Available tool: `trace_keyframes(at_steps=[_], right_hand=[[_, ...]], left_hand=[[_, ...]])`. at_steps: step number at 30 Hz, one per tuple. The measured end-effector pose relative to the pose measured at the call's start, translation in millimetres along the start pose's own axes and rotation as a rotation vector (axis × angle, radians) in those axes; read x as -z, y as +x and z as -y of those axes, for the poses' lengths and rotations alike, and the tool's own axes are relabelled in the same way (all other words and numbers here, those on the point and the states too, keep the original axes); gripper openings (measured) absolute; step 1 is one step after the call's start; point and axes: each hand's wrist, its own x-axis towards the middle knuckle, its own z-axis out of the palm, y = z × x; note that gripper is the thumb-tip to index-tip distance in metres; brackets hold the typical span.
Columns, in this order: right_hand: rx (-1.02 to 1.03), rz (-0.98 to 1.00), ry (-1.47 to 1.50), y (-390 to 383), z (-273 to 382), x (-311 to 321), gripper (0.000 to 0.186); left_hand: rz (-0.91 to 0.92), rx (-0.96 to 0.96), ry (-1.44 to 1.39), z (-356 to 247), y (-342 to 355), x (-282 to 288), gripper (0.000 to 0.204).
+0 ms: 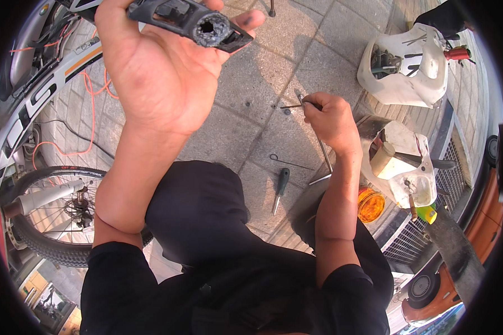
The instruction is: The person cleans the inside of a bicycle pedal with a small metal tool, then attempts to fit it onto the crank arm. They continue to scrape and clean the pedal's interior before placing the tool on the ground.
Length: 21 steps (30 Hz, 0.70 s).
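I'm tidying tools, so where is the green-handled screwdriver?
In the head view, the screwdriver lies on the paving to the right of the left knee, pictured just below the hooked rod and farther below the right hand.

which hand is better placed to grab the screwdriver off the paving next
Probably the right hand: it appears nearer the screwdriver on the paving, though it holds a metal tool. The left hand looks farther off and holds a black part.

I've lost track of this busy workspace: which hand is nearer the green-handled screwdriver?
Right. The right hand is ahead of the screwdriver and to its right; the left hand, holding a black part, is farther off to its left.
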Motion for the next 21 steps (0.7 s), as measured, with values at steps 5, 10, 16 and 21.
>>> trace_keyframes(at_steps=[5,10,16,21], right_hand=[[-0.038,0.235,-0.181,9,-42,-28,0.028],[-0.079,0.307,-0.260,10,-40,-41,0.027],[-0.110,0.274,-0.262,10,-41,-40,0.027],[-0.087,0.189,-0.268,10,-42,-38,0.027]], left_hand=[[0.003,-0.013,0.061,-6,-7,-10,0.062],[0.002,-0.072,0.074,-3,-14,-17,0.061],[-0.044,-0.046,0.068,-2,-11,-14,0.061],[0.277,0.094,-0.032,-18,0,31,0.069]])
